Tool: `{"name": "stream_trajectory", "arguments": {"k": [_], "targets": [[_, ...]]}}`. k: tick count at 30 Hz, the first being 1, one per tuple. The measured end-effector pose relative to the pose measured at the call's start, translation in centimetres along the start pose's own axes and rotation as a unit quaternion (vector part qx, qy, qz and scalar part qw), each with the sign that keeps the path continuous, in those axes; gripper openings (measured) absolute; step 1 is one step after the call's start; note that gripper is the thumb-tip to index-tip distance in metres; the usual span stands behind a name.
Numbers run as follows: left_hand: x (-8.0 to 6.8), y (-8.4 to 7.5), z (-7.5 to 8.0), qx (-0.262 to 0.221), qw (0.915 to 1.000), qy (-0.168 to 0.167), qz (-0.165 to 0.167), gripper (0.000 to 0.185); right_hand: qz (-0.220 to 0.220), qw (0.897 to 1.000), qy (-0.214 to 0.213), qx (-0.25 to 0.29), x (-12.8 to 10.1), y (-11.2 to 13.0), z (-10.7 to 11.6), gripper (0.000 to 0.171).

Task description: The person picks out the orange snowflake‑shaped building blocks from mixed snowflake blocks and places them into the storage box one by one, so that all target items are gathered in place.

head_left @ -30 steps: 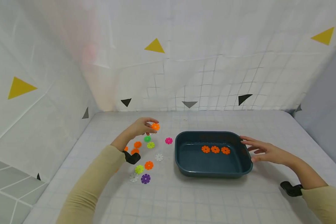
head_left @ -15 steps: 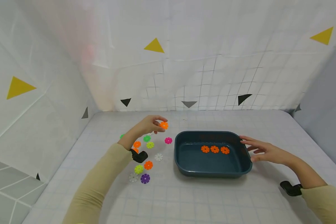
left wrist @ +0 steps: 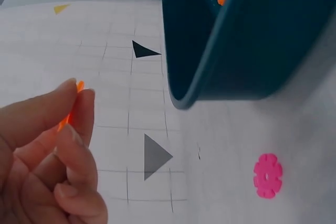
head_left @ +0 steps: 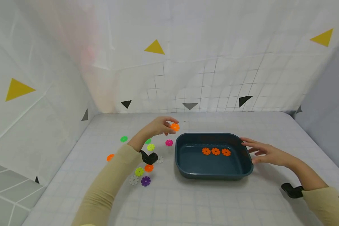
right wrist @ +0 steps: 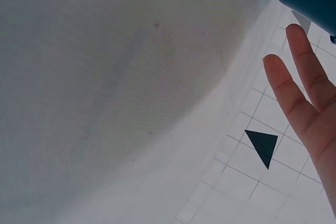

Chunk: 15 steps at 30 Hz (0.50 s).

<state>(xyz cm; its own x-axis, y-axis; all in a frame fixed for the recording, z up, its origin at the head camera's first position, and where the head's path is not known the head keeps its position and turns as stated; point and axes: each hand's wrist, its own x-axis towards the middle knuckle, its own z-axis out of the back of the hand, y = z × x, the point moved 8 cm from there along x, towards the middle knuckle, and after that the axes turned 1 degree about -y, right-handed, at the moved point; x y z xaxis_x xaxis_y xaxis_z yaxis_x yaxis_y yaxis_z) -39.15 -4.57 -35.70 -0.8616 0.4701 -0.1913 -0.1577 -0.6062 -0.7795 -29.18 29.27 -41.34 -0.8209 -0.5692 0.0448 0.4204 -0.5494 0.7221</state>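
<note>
My left hand (head_left: 161, 126) pinches an orange snowflake-shaped disc (head_left: 175, 127) between thumb and fingers, raised just beyond the far left corner of the dark teal basin (head_left: 214, 175). In the left wrist view the disc (left wrist: 79, 86) appears edge-on, mostly covered by the fingertips. Inside the basin, three orange discs (head_left: 216, 151) lie in a row on its floor. At the basin's right rim, my right hand (head_left: 266, 153) rests with its fingers spread and fairly straight. Part of that hand (right wrist: 315, 103) shows beside the basin's wall in the right wrist view.
Left of the basin, several loose discs lie scattered on the table: a pink disc (head_left: 169, 142), a purple disc (head_left: 145, 181), a green disc (head_left: 124, 138), plus orange, yellow and white ones. My left sleeve (head_left: 107, 185) covers part of this area. A white sheeted wall (head_left: 209, 78) stands behind the table.
My left hand has moved to the right, toward the basin, carrying the orange disc. The right hand stays at the basin's right rim, and the three discs inside keep their places.
</note>
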Motion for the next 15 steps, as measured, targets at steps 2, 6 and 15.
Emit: {"name": "stream_trajectory", "arguments": {"k": [2, 6, 15], "targets": [[0.1, -0.4, -0.3, -0.005, 1.0, 0.002, -0.004, 0.04, 0.002, 1.0, 0.0, -0.001, 0.0, 0.0, 0.0, 0.063], [0.3, -1.1, -0.8, -0.009, 0.9999, 0.004, -0.008, 0.041, 0.004, 1.0, -0.001, -0.004, 0.0, -0.1, 0.0, 0.063], [1.1, -2.2, -2.2, 0.002, 0.9994, 0.027, -0.02, 0.041, -0.001, 1.0, -0.001, -0.004, 0.0, -0.1, 0.1, 0.064]]}}
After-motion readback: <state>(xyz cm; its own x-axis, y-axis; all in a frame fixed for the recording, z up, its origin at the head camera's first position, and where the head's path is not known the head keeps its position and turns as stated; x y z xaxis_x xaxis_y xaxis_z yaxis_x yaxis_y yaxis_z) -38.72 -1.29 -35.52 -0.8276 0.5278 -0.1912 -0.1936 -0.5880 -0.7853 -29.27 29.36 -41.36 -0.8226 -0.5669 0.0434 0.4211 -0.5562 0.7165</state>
